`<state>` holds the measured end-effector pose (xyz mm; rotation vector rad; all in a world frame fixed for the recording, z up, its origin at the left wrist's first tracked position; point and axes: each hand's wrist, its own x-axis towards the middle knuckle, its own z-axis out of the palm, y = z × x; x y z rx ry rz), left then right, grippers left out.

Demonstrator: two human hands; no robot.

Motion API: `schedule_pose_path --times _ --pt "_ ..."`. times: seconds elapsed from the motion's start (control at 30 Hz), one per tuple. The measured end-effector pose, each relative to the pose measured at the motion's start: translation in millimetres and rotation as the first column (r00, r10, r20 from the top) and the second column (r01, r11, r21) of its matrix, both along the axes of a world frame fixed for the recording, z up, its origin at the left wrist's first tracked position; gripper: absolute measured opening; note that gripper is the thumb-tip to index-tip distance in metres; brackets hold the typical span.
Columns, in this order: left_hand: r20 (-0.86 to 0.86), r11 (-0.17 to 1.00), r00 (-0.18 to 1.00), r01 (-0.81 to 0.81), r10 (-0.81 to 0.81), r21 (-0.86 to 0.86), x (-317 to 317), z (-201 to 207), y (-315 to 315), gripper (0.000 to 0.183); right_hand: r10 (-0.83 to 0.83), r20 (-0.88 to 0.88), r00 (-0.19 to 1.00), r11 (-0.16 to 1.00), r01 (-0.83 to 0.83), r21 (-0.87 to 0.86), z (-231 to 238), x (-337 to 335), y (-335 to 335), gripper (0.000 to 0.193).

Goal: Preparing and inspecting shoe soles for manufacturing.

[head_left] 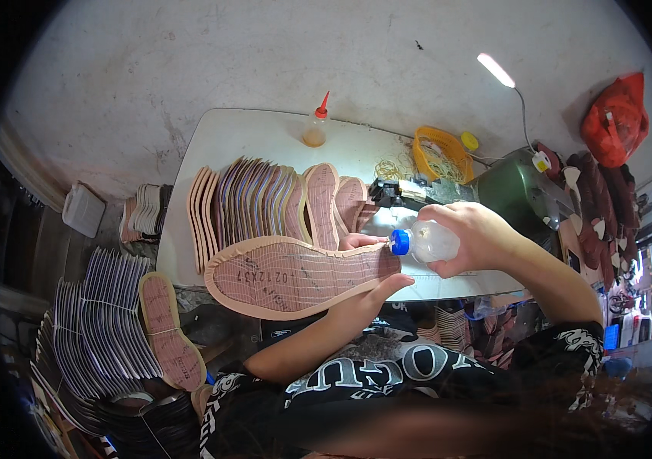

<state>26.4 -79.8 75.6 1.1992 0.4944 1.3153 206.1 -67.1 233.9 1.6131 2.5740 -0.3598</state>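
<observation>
My left hand (382,297) grips a large pinkish-brown insole (303,277) with a tan folded rim, its fingers behind and its thumb along the near edge. Gridlines and dark markings cover the insole's upper face. In my right hand (469,229) is a clear squeeze bottle (431,243) with a blue cap (400,242), tipped sideways to the left. Its nozzle end is at the insole's narrower right end; whether it touches is too small to tell. Behind the held insole, a long row of insoles (257,199) stands on edge, with two more pinkish insoles (323,195) leaning at its right.
On the white table (245,126) stand a red-tipped glue bottle (315,128) and a yellow basket (442,145) of rubber bands. A black clamp-like device (391,193) is just beyond my right hand. Bundled insoles (104,329) are stacked at left; a lit lamp (496,70) rises at the back right.
</observation>
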Motion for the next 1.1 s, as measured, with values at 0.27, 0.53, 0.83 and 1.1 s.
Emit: schedule_pose_path --times 0.27,0.53,0.83,1.1 --pt "-0.058 0.996 0.996 -0.066 0.070 0.062 -0.7 -10.2 6.7 0.062 -0.061 -0.062 0.996 0.998 0.060 -0.023 -2.0 -0.2 2.0 0.061" --pt "0.355 0.998 0.935 0.017 0.008 -0.067 -4.6 -10.5 33.4 0.054 -0.179 -0.498 0.848 0.975 0.220 0.024 -5.8 -3.9 17.5 0.057" --pt "0.367 0.985 0.923 -0.062 0.119 -0.162 -34.1 -23.1 63.4 0.050 -0.311 -0.758 0.573 0.878 0.479 0.002 16.3 -6.5 118.0 0.054" --pt "0.502 0.971 0.865 0.118 0.003 -0.209 -55.8 -28.2 76.6 0.059 -0.487 -0.368 0.792 0.801 0.573 0.172 -62.0 57.0 251.9 0.072"
